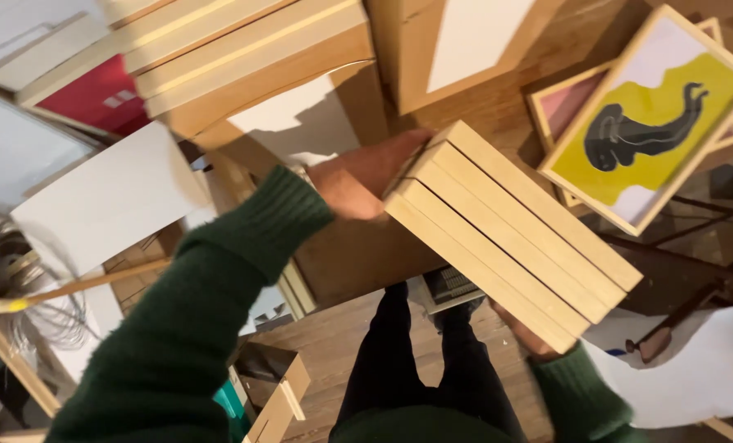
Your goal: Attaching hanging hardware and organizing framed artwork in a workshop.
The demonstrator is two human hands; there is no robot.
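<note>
Stack: four pale, flat wooden frames seen edge-on, pressed together as one bundle (510, 234), held in the air above the wooden floor (334, 336) and the person's dark trousers.
Long axis: runs diagonally, from upper left near the left hand down to lower right near the right hand.
Left hand (362, 176): pressed flat against the upper-left end of the bundle; fingers wrapped round that end, mostly hidden behind the wood, so grasping it.
Right hand (526, 332): under the lower-right end, only a bit of it and the green cuff showing; it touches the underside, but how far its fingers curl I cannot tell.
Nearer hand: both are in contact, one at each end; the left is the plainly visible grip.
Sleeves: dark green knitted jumper on both arms.
Beyond the bundle: framed print with a yellow ground and a dark shape (650, 123), lying up right on another frame, close to the bundle's far edge but apart from it.
Upper left: further pale wooden frames stacked (243, 49), well apart from the hands.
Left side: white boards (108, 197), a coil of wire (46, 316), a wooden stick.
</note>
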